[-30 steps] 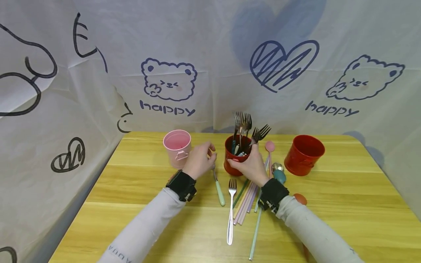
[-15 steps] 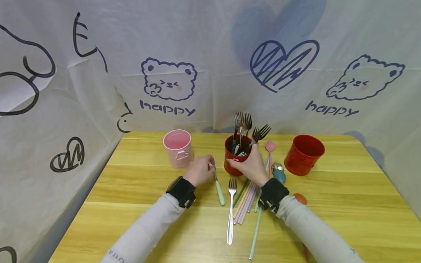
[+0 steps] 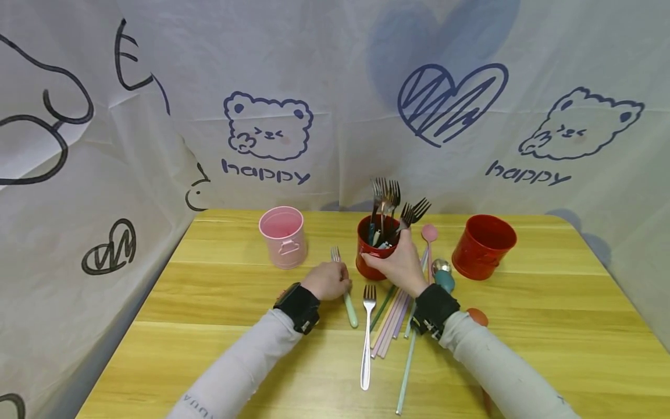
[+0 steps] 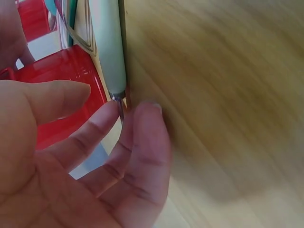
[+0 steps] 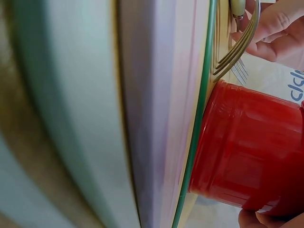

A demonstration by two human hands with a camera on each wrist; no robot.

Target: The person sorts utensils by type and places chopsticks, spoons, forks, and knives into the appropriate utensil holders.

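Fingertips of my left hand (image 3: 327, 281) reach around the neck of a green-handled fork (image 3: 351, 313) on the table. In the left wrist view two fingers flank that neck beneath the pale green handle (image 4: 109, 52), while another digit stays apart from it. My right hand (image 3: 402, 265) grips the near right side of a small red bucket (image 3: 368, 265), its thumb across the front. Several forks (image 3: 386, 195) stand tines up in this bucket, two leaning right. Between the hands, an all-metal fork (image 3: 367, 343) lies flat. The bucket's red wall (image 5: 251, 147) fills the right wrist view's right side.
A pink bucket (image 3: 285, 247) stands back left and another red bucket (image 3: 481, 250) right. Pastel chopsticks (image 3: 391, 326) lie under and near the right forearm. Spoons in pink (image 3: 430, 234), teal (image 3: 445, 281) and orange (image 3: 477, 317) lie right. Cloth hangs behind the table.
My left hand has come nearer along the green-handled fork, from its tines to its neck, uncovering the tines. The fork and my right hand on the red bucket have stayed in place.
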